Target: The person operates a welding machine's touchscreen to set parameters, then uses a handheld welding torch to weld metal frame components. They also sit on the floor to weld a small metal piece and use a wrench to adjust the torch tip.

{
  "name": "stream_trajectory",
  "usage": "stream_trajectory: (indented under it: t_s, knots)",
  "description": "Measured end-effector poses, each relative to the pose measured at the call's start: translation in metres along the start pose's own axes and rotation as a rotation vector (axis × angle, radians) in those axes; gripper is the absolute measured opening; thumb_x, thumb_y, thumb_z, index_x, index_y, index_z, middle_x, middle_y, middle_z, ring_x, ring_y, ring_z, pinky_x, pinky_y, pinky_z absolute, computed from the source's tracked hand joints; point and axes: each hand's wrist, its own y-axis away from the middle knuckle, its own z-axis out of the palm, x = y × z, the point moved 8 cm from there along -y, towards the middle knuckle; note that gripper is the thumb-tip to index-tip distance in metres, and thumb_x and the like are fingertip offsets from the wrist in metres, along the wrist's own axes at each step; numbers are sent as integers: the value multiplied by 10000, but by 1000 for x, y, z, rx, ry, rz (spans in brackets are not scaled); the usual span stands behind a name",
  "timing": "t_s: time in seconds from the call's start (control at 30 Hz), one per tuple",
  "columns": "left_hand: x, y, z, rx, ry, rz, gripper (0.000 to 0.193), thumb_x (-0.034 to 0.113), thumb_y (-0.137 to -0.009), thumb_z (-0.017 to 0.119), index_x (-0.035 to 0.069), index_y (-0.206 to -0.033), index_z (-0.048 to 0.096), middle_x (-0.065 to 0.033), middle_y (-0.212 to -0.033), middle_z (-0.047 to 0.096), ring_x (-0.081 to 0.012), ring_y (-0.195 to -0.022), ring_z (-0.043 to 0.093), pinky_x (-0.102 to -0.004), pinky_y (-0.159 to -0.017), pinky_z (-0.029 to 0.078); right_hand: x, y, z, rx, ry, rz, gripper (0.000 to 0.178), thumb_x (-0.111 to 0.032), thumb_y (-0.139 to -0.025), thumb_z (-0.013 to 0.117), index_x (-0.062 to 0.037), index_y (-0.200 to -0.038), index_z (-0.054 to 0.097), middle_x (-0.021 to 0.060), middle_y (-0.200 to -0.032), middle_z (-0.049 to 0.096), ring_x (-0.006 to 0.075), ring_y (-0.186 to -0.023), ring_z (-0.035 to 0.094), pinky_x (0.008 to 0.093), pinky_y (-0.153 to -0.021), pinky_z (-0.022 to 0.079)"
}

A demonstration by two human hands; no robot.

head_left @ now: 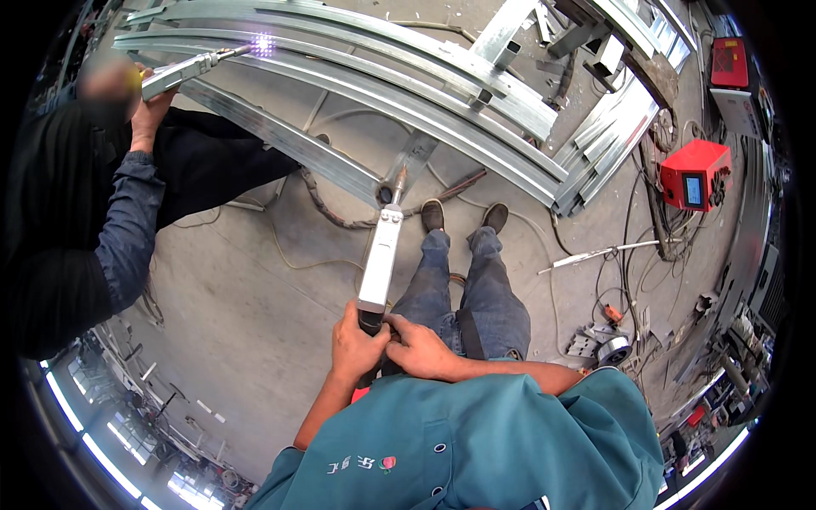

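left hand [350,344]: fingers curled round black grip [371,322] of white torch [382,259] | right hand [421,348]: fingers bent just right of grip, contact hard to tell | torch: centre, tip pointing far, near metal beam [289,140]

A worker [473,399] wears a teal fabric shirt [527,433] with 2 round, metal-rimmed snaps [439,447], white chest lettering [349,465] and a small, round red emblem [388,463], its sleeves [608,389] leaving the forearms [326,403] bare, with faded blue denim jeans [500,297] and 2 dark shoes [433,215].
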Motion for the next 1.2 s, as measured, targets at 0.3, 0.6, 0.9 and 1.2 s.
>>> stream_trajectory:
  t_s: [0.3, 0.6, 0.9, 1.2]
  knots:
    - [26, -14, -18, 103, -201, 68, 793, 122, -730, 815, 25, -1450, 496, -248, -1204, 689, -436, -1042, 695, -513, -845, 560, -2, 1, 7, -18, -49, -1, 578, -208, -937, 623, 57, -1428, 475, 216, -1179, 708, 316, -1078, 704, 410, -943, 542]
    - [37, -13, -30, 115, -235, 192, 719, 104, -737, 784, 38, -1410, 536, -230, -1193, 696, -424, -1052, 695, -508, -850, 563, 3, -2, 9, 20, -40, -32, 632, -171, -920, 623, 65, -1472, 425, 178, -1215, 692, 277, -1063, 704, 390, -963, 539]
    - [15, 7, -17, -21, 88, 89, 533, 96, -750, 807, -25, -1221, 588, -216, -997, 743, -399, -934, 741, -476, -794, 578, -12, 3, 2, 107, -248, -149, 752, -130, -860, 644, 39, -1536, 359, 219, -1420, 558, 314, -1154, 673, 396, -970, 550]
    - [11, 6, -8, -57, 79, 3, 483, 127, -764, 802, 5, -1176, 581, -213, -964, 749, -395, -908, 749, -465, -783, 578, -13, 3, -4, 90, -98, -132, 738, -139, -860, 656, 22, -1528, 388, 226, -1395, 564, 328, -1146, 679, 397, -935, 564]
